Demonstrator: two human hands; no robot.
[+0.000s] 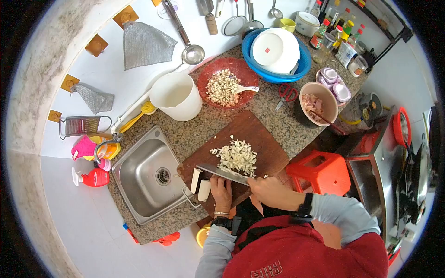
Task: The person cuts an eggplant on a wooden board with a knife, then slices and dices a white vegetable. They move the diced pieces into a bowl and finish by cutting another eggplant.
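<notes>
My right hand (266, 190), between 4 and 5 o'clock from the middle of the brown board (255, 127), is wrapped tight around the handle of a big knife (232, 174). The blade lies along the low edge of a heap of chopped white bits (237, 157), which sits in the middle of the board. My left hand (221, 192) is at 7 o'clock, fingers bent and close together, tips by the blade; I can't tell if they pinch anything. Two white chunks (204, 190) lie just beside it, at 8 o'clock. The sink (143, 190) is at 9 o'clock. A red bowl (204, 74) of more chopped bits, with a white spoon (249, 88), is at 12 o'clock. Red scissors (288, 93) lie at 1 o'clock, and a bowl (331, 107) of meat (311, 103) is at 2 o'clock.
</notes>
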